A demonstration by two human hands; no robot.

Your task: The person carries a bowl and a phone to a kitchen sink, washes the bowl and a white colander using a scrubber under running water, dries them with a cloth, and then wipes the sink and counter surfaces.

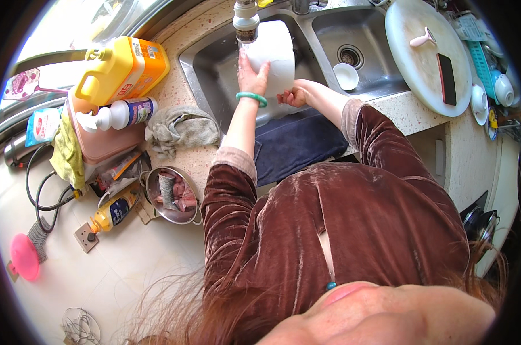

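Observation:
A white, smooth, round-edged object (271, 54), perhaps a vessel, is tilted in the left basin of a steel double sink (213, 73). My left hand (252, 76), with a green bangle (252, 98) on its wrist, holds the object's near left side, fingers and thumb spread. Beside its lower right corner is my right hand (296, 93), its fingers curled; whether they grip the edge cannot be told. The faucet's filter nozzle (246, 26) hangs directly over the object's upper left. Water wets my left fingertips.
A small white bowl (345, 76) sits in the right basin. Right of it, a round cutting board (415, 51) carries a peeler (423, 39) and a phone (446, 79). Leftward are a grey cloth (183, 129), a yellow jug (127, 71) and a steel pot (191, 217) of cut fish.

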